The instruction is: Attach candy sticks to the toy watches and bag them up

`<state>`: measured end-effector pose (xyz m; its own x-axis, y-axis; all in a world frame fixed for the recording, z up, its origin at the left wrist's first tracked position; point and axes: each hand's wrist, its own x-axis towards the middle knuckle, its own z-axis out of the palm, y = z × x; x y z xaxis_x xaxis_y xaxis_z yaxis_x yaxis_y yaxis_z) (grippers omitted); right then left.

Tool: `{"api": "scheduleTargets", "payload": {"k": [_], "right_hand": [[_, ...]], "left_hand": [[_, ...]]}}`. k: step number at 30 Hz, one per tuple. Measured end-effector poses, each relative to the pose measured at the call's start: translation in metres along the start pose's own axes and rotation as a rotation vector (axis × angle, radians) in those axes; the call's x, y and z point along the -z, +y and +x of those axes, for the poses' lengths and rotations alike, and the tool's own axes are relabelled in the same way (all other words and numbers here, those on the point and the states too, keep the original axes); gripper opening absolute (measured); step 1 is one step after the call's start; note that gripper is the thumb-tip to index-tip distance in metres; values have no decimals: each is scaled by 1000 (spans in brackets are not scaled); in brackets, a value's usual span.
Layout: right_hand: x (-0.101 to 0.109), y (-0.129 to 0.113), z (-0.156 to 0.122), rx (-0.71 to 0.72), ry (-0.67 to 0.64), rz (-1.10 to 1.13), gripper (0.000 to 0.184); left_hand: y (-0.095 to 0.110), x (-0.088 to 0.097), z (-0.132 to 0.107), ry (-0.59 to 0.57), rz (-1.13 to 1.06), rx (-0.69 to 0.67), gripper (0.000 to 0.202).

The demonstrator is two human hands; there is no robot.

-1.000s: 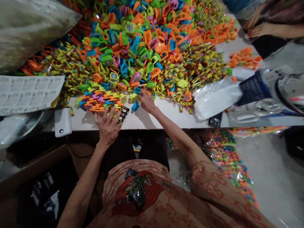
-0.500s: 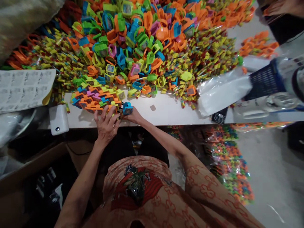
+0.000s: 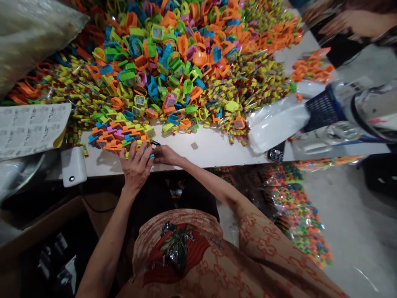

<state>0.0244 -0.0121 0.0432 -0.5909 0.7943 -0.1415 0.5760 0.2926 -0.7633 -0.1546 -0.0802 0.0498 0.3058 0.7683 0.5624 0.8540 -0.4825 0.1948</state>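
Rows of plastic toy watches (image 3: 119,136) in orange, blue, green, yellow and pink are packed together at the table's near edge. Over their near right end my left hand (image 3: 135,163) is curled, fingers closed against the watches. My right hand (image 3: 166,155) is pinched close beside it, its fingertips partly hidden. Between the two hands shows a sliver of a blue toy watch (image 3: 151,155), mostly covered by fingers. Just above the right fingertips lies a small black object (image 3: 155,143), whose kind I cannot make out.
Behind lie a heap of loose toy watches (image 3: 173,62) and small yellow wrapped pieces (image 3: 257,78). A printed sheet (image 3: 34,128) and white power bank (image 3: 73,166) are left; plastic bags (image 3: 276,124), a keypad phone (image 3: 276,152) and blue basket (image 3: 324,106) right. Another person's hand (image 3: 350,25) is upper right.
The blue toy watch in my right hand has moved left and down against my left fingers and is now mostly hidden. The camera view has shifted slightly.
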Motion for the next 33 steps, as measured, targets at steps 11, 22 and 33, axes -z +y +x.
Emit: {"api": "scheduleTargets", "payload": {"k": [11, 22, 33], "right_hand": [[73, 63, 1, -234, 302, -687, 46], [34, 96, -64, -190, 511, -539, 29], [41, 68, -40, -325, 450, -434, 43]], "left_hand": [[-6, 4, -4, -41, -89, 78, 40], [-13, 0, -8, 0, -85, 66, 41], [-13, 2, -6, -42, -124, 83, 40]]}}
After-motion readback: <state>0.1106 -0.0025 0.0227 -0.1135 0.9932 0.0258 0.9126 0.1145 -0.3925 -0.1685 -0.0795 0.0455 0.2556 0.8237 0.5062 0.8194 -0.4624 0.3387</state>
